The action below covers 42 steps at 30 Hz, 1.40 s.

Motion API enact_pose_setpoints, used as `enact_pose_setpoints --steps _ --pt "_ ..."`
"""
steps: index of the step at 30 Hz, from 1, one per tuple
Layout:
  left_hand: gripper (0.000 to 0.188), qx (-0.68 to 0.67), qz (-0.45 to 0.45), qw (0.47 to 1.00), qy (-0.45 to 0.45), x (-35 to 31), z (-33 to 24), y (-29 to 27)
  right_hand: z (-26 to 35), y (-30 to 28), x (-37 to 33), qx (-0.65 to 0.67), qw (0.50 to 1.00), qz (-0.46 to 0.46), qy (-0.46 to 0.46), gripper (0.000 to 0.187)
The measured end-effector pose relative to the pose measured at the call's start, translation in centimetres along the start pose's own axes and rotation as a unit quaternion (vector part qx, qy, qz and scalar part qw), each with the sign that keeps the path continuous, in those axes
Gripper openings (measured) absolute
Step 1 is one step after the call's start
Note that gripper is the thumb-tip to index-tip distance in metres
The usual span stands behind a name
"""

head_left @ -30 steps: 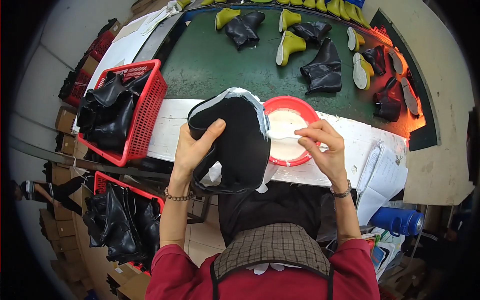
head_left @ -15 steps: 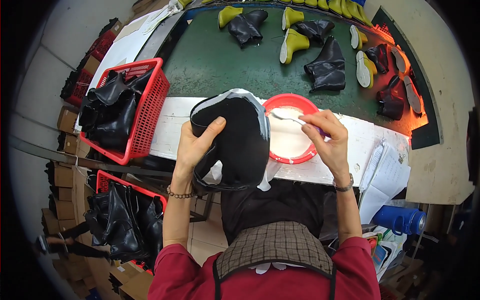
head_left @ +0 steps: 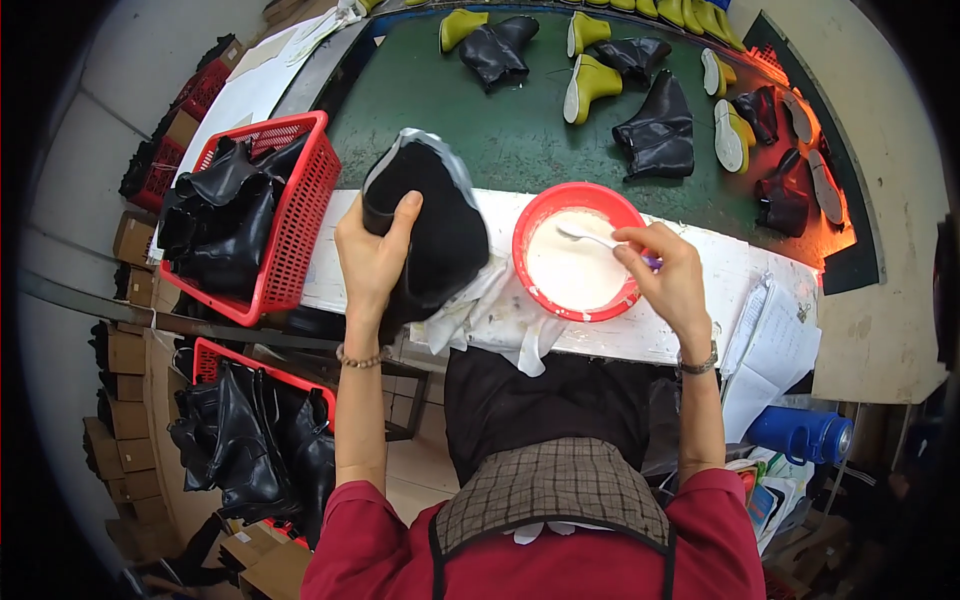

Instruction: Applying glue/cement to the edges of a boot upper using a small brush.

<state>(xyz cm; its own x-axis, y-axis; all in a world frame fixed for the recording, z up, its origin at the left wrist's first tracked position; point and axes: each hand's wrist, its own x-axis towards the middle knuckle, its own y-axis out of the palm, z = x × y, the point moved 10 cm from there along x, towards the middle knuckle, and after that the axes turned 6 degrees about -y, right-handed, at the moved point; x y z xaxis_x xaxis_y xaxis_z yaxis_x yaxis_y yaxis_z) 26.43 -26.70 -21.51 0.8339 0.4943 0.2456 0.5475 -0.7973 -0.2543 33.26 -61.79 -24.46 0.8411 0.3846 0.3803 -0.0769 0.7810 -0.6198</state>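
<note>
My left hand [head_left: 378,255] grips a black boot upper [head_left: 440,225], thumb on its dark inner side. A whitish wet coating runs along the upper's curved far edge. Between the fingers and thumb of my right hand [head_left: 668,272] is a toothbrush-like small brush [head_left: 598,238], pale at the head and neck with purple on the handle. Its head is over the creamy white liquid [head_left: 575,270] in a red bowl [head_left: 522,230]; whether it touches the liquid I cannot tell. A stained white cloth [head_left: 500,315] lies between bowl and upper, hanging over the table's front edge.
Red baskets [head_left: 318,190] of black boot uppers stand at the left. Beyond the white table [head_left: 690,330], black uppers [head_left: 655,130] and yellow-green boot forms [head_left: 590,85] lie on a green surface [head_left: 400,90], lit orange at far right. Papers [head_left: 755,345] and a blue bottle [head_left: 800,437] are at right.
My left hand has moved the boot upper left and tilted it, away from the bowl, uncovering more of the cloth. The brush remains over the bowl, slightly farther right.
</note>
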Motion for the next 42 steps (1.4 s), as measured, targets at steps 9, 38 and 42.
enact_pose_setpoints --steps 9,38,42 --pt "0.135 0.347 0.219 0.911 -0.039 -4.0 8.8 0.2 0.0 -0.1 -1.5 -0.246 0.966 0.071 -0.027 0.007" --pt "0.075 0.273 0.075 0.93 0.234 -9.2 -3.0 4.4 2.9 -2.1 -3.0 0.127 0.99 -0.062 -0.003 0.019" --pt "0.073 0.235 0.088 0.932 0.262 -10.6 -5.1 5.8 3.9 -0.9 -2.6 0.146 0.987 -0.05 -0.033 0.018"
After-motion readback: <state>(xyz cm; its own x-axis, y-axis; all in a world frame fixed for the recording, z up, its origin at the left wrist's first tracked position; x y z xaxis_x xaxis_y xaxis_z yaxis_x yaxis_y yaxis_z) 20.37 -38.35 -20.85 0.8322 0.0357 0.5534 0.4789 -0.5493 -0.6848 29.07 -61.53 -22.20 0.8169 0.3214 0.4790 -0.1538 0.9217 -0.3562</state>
